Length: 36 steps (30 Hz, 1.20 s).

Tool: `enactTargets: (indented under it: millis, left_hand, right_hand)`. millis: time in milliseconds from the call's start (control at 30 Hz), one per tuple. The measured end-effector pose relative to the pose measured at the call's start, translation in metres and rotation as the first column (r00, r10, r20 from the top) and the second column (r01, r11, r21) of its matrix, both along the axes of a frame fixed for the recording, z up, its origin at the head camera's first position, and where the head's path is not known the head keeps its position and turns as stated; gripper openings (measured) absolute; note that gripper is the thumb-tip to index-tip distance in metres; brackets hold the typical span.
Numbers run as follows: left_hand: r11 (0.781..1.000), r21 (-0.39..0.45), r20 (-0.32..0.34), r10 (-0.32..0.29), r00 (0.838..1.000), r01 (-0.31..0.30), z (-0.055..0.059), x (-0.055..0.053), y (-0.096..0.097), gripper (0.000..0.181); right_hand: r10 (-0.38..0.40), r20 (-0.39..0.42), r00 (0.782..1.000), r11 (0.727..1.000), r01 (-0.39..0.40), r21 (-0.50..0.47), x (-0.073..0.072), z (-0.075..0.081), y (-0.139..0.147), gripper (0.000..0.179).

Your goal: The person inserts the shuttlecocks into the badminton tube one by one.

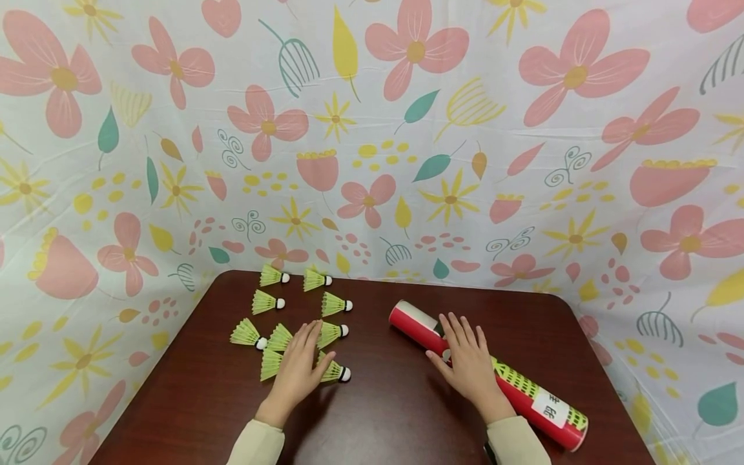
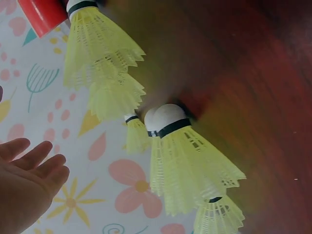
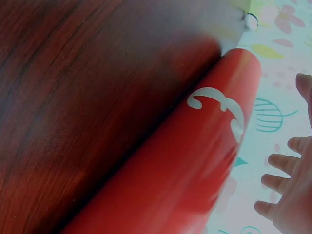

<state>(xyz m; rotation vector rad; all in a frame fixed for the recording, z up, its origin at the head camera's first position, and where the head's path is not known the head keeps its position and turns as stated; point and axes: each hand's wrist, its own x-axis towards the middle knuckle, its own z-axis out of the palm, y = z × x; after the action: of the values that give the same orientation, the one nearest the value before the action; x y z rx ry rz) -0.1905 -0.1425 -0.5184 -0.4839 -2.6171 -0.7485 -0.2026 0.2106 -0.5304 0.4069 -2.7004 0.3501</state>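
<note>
Several yellow shuttlecocks [image 1: 331, 303] with white heads and black bands lie on the left half of the table, roughly in two columns. My left hand [image 1: 299, 368] is over the nearer ones with fingers extended, hiding part of them. In the left wrist view, that hand [image 2: 29, 185] is apart from the shuttlecocks [image 2: 200, 161]. On the right lies a long red tube [image 1: 526, 400], slanted, with a yellow pattern and a white label. Above its middle is my right hand [image 1: 471, 368], fingers spread. The right wrist view shows a gap between this hand [image 3: 292, 190] and the tube [image 3: 161, 170].
The dark brown wooden table [image 1: 378, 413] has rounded far corners. A white cloth [image 1: 372, 148] printed with pink flowers and leaves hangs behind it and along both sides. The tube's near end points toward the table's right front.
</note>
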Motion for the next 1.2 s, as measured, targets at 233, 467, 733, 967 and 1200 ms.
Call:
enactTargets:
  millis: [233, 467, 733, 967, 1200]
  left_hand:
    - [0.999, 0.041, 0.006, -0.009, 1.000, 0.009, -0.008, 0.001, -0.004, 0.066]
    - [0.997, 0.079, 0.066, -0.006, 0.998, 0.001, -0.015, 0.004, -0.006, 0.062]
    - [0.990, 0.142, 0.133, -0.021, 0.991, 0.002, -0.023, 0.007, -0.007, 0.059]
    - [0.986, 0.167, 0.189, -0.019, 0.982, -0.013, -0.030, 0.007, -0.010, 0.053]
    - [0.982, 0.190, 0.227, -0.038, 0.973, -0.006, -0.036, 0.009, -0.011, 0.047]
  right_hand:
    - [0.014, 0.021, 1.000, 1.000, -0.014, 0.002, -0.007, -0.005, 0.001, 0.082]
    - [0.017, 0.038, 0.999, 1.000, -0.017, -0.003, -0.013, -0.011, 0.002, 0.082]
    - [0.012, 0.079, 0.997, 1.000, -0.013, 0.008, -0.018, -0.016, 0.002, 0.083]
    - [0.013, 0.099, 0.995, 1.000, -0.015, 0.021, -0.022, -0.021, 0.004, 0.084]
    - [0.017, 0.107, 0.994, 0.999, -0.021, 0.031, -0.026, -0.027, 0.006, 0.082]
